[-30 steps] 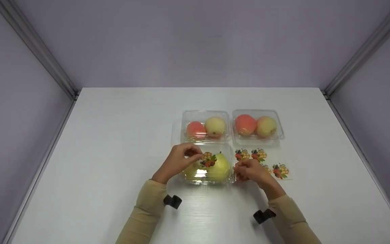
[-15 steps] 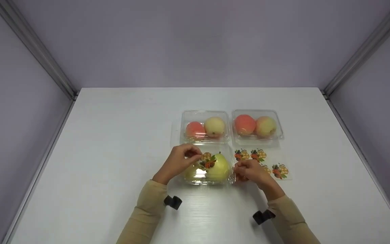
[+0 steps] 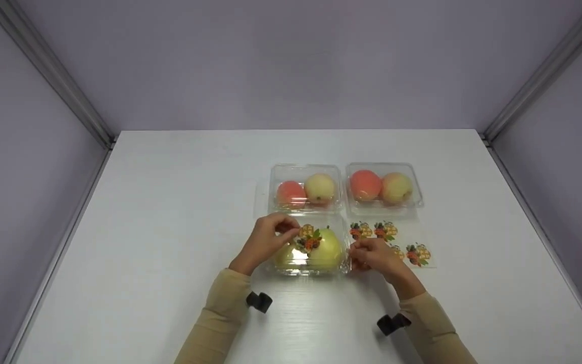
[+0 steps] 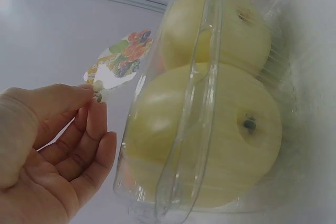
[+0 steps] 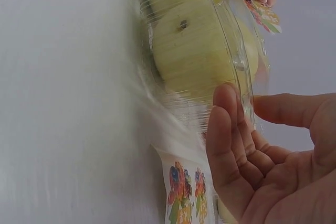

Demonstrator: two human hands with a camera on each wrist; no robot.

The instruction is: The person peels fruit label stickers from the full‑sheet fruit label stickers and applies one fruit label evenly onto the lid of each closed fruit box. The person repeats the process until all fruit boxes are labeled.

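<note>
In the head view my left hand (image 3: 265, 240) pinches the edge of a fruit-print sticker (image 3: 311, 241) between thumb and forefinger. The left wrist view shows the sticker (image 4: 119, 60) standing off the lid, tilted, beside a clear plastic clamshell box (image 4: 173, 182). Two yellow-green pears (image 4: 210, 129) lie inside that closed box. At the box's right side, my right hand (image 3: 379, 257) grips the rim, with the thumb (image 5: 278, 109) on the lid side and fingers below. A sheet of fruit stickers (image 3: 425, 237) lies flat just right of the box, partly covered by my right hand.
Behind stand two more clear boxes side by side. The left box (image 3: 298, 170) and the right box (image 3: 387, 169) each hold a red fruit and a pale yellow one. Grey-lilac walls (image 3: 291, 65) enclose the white table (image 3: 180, 182) at the back and sides.
The sticker in my left hand has shifted and turned very slightly over the lid. My right hand has stayed at the box rim.
</note>
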